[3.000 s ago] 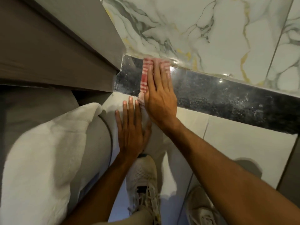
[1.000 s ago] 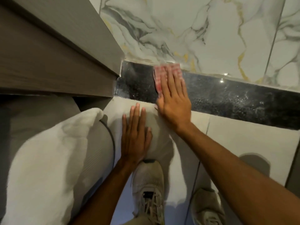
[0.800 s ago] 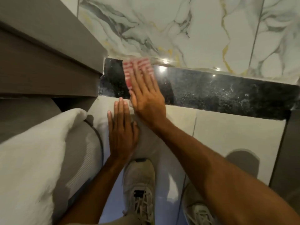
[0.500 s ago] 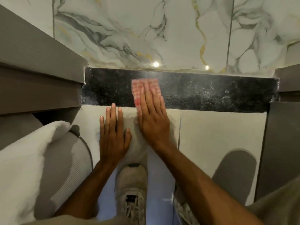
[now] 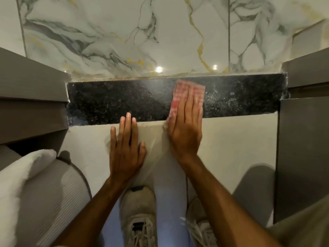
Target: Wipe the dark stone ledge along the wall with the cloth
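Observation:
A dark speckled stone ledge (image 5: 124, 100) runs along the foot of the marble wall, between two grey cabinets. A red-and-white checked cloth (image 5: 179, 93) lies flat on the ledge, right of its middle. My right hand (image 5: 185, 129) presses flat on the cloth, fingers together and stretched toward the wall, covering most of it. My left hand (image 5: 126, 148) lies flat with fingers extended on the pale tile face below the ledge, its fingertips at the ledge's front edge, holding nothing.
Grey cabinets flank the ledge on the left (image 5: 32, 97) and right (image 5: 306, 122). A white pillow (image 5: 21, 184) on a ribbed grey surface lies at lower left. My two pale sneakers (image 5: 138, 214) stand on the floor below. The marble wall (image 5: 160, 32) rises behind.
My right hand has slid the cloth to the right along the ledge, from near the left cabinet to right of the middle. The left hand stays flat on the tile face.

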